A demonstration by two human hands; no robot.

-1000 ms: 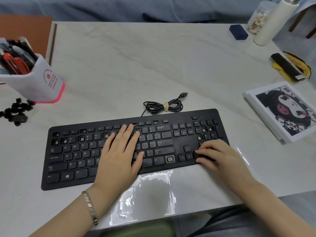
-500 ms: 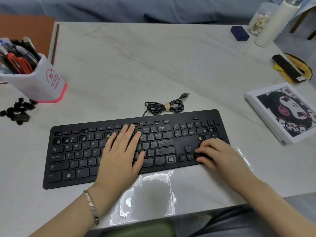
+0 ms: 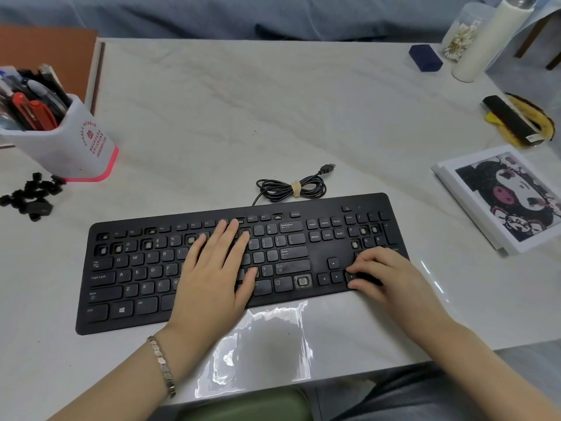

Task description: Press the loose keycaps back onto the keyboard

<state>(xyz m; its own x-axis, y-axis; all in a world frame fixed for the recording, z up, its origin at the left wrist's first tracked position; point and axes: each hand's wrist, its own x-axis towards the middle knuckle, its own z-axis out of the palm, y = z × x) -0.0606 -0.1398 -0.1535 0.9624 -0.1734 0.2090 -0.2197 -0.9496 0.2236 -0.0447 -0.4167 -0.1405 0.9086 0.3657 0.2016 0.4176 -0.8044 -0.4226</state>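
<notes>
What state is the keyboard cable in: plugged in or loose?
Unplugged. The cable lies coiled and tied behind the keyboard, its USB plug lying free on the table.

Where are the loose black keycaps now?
Head view: loose black keycaps lie far left, beside the white pink-based pen holder, up-left of the black keyboard.

Left hand hides keyboard middle; right hand, numpad corner; bottle top cropped.

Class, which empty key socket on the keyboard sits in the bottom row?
The empty socket left of the arrow keys; every other bare socket sits higher up.
</notes>
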